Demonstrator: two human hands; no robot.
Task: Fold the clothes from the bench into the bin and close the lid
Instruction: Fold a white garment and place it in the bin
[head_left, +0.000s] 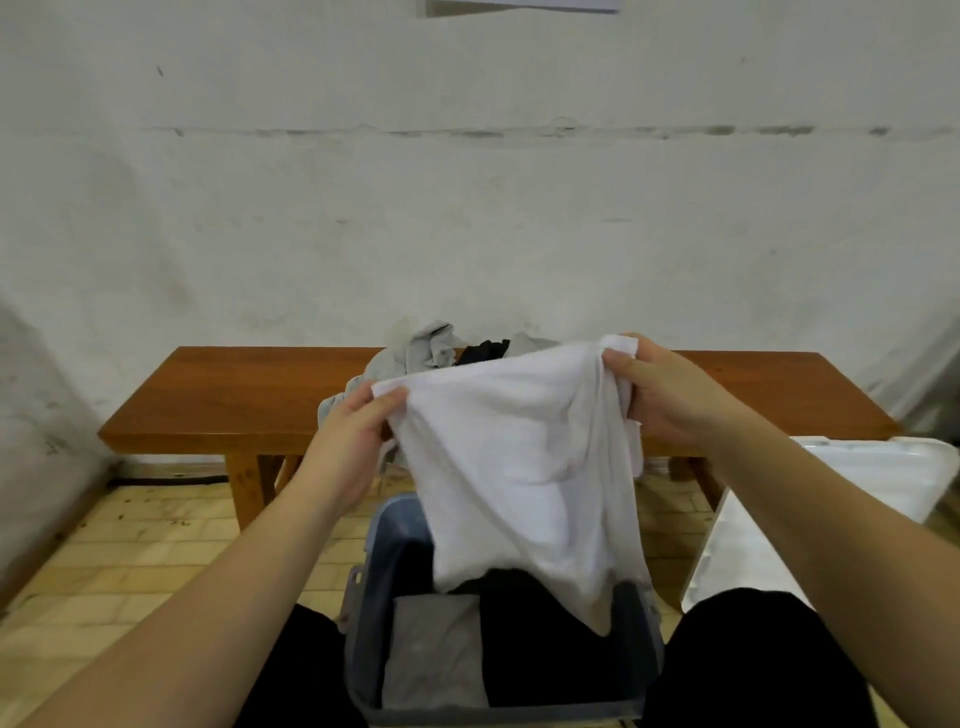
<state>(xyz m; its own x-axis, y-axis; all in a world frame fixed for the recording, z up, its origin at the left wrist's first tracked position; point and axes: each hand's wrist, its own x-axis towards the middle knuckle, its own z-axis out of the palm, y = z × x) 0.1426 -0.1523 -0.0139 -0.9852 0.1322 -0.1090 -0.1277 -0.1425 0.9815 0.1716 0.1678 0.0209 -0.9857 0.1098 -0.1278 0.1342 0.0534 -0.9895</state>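
A white garment (519, 467) hangs stretched between both hands above the open grey-blue bin (363, 623). My left hand (348, 436) pinches its upper left edge and my right hand (670, 395) grips its upper right corner. Inside the bin lie a folded grey piece (431, 654) and a black piece (550, 644). Behind the garment, a heap of grey clothes (431, 348) and a black item (485, 351) sits on the brown wooden bench (234, 395). The white bin lid (857, 483) leans to the right of the bin.
A white wall stands right behind the bench. The floor is yellowish tile (130, 561). My knees in black trousers (753, 665) flank the bin on both sides.
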